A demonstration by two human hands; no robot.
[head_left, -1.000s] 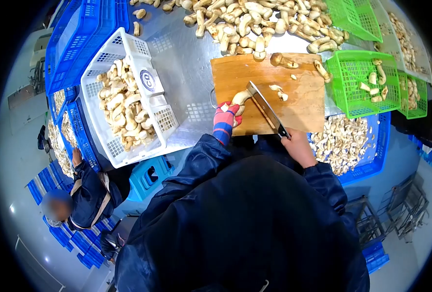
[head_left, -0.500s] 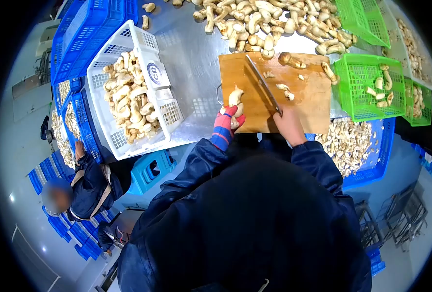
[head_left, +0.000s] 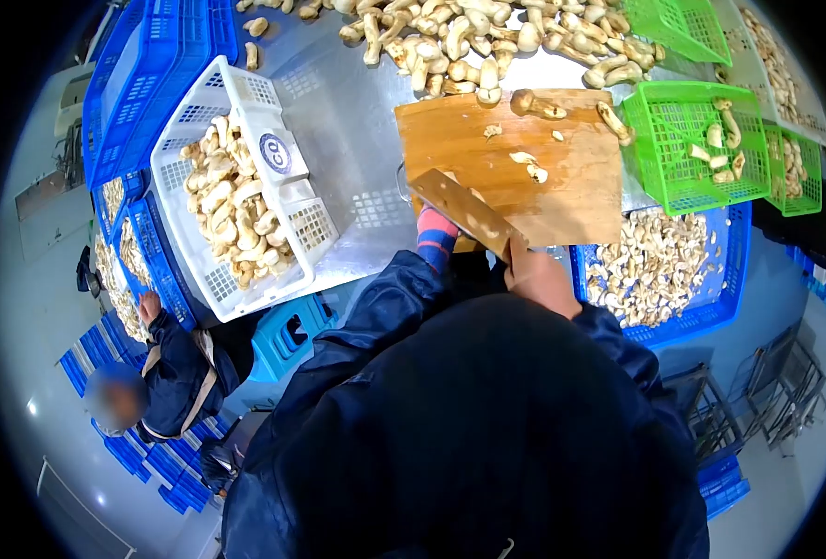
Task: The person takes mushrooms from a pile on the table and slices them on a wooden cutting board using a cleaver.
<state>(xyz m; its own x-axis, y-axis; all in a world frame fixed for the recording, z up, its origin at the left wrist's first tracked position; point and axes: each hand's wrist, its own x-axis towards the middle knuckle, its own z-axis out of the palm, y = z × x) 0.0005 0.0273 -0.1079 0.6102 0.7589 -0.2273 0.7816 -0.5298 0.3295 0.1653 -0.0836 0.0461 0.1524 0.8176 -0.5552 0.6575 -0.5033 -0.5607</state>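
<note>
Now my right hand [head_left: 541,279] is clamped on the handle of the knife [head_left: 464,212], at the near edge of the board [head_left: 571,212]. Half a second ago the blade pointed toward the far side, over the middle of the board; since then it has swung left, and its broad face comes between me and much of my gloved left hand [head_left: 437,238]. That hand had a mushroom in its fingers then; with the blade covering them, I cannot tell whether they are apart or closed, nor see the mushroom. At the near right, the blue tray [head_left: 688,328] holds cut pieces [head_left: 650,261]. On the board, trimmings [head_left: 528,163] lie where they did; a whole mushroom [head_left: 537,104] stays by the far edge, another at the right edge. To the left stands the white basket [head_left: 297,193], piled with mushrooms; to the right, the green basket [head_left: 653,140] holds a few. Farthest, a heap [head_left: 529,37] spreads over the steel table [head_left: 348,140].
</note>
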